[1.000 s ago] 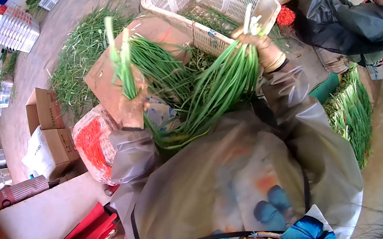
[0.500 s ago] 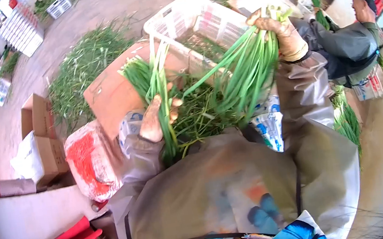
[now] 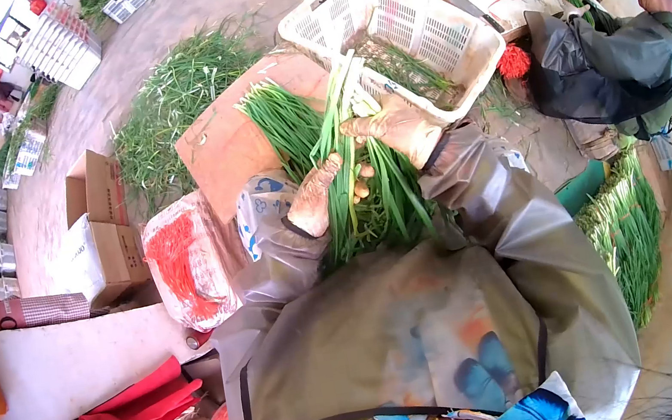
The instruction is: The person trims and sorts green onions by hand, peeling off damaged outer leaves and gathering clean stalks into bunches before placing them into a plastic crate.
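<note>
Over my lap, my left hand (image 3: 316, 195), in a soiled pale glove, is wrapped round a few long green chives (image 3: 335, 145) with white ends pointing up. My right hand (image 3: 399, 135), gloved too, grips a thicker bunch of chives (image 3: 392, 180) whose leaves hang down toward my apron. The two hands are close together, the right slightly higher. Just beyond my left hand, a neat bundle of chives (image 3: 279, 118) lies on a brown cardboard sheet (image 3: 213, 146). Loose leaves beneath the hands are partly hidden.
A white plastic crate (image 3: 433, 17) with green scraps stands ahead. Leaf waste (image 3: 172, 104) is heaped on the floor at left. Nearby are a bundle of red ties (image 3: 178, 255) and an open carton (image 3: 103, 188). More chives (image 3: 625, 227) lie at right, near a seated co-worker (image 3: 618, 63).
My right hand has come down and left with its bunch, closing in on my left hand. The left hand keeps its hold. My view has shifted slightly.
</note>
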`<action>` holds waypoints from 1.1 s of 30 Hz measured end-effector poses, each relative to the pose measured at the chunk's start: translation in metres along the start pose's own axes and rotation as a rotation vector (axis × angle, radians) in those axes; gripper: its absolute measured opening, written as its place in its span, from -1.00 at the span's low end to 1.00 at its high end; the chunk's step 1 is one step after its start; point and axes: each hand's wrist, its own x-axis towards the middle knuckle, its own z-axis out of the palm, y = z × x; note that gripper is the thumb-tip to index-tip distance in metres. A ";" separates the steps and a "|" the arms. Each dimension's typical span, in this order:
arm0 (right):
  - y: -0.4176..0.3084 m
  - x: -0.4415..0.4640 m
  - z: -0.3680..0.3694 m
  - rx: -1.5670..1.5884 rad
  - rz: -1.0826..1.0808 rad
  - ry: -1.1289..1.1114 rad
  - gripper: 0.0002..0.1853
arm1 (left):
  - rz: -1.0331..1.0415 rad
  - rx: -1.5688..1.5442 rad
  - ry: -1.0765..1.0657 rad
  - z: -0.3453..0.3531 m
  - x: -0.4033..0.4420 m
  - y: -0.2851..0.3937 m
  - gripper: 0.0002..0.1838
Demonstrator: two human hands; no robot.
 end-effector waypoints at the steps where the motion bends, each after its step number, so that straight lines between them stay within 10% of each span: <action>1: 0.005 0.004 -0.001 -0.084 -0.021 0.038 -0.66 | -0.001 -0.011 0.022 -0.005 0.001 -0.003 -0.45; 5: 0.031 0.009 -0.007 -0.388 -0.093 0.166 -0.64 | 0.062 -0.158 0.172 -0.013 0.001 -0.007 -0.48; 15: 0.008 -0.023 -0.066 0.506 -0.003 -0.050 -0.77 | 0.036 -0.423 0.205 -0.050 0.011 -0.019 -0.51; 19: 0.044 0.006 -0.083 -0.814 -0.002 0.394 -0.78 | 0.067 -0.375 0.212 -0.044 0.007 -0.015 -0.50; 21: 0.038 0.004 -0.061 -0.107 -0.076 0.277 -0.77 | 0.067 -0.291 0.236 -0.034 0.010 -0.012 -0.47; 24: 0.030 0.010 -0.013 0.032 -0.041 0.103 -0.62 | 0.077 -0.101 0.197 -0.016 0.011 -0.015 -0.47; 33: 0.046 0.020 0.008 -0.593 -0.043 -0.017 -0.65 | 0.147 0.208 0.313 -0.018 0.023 -0.001 -0.66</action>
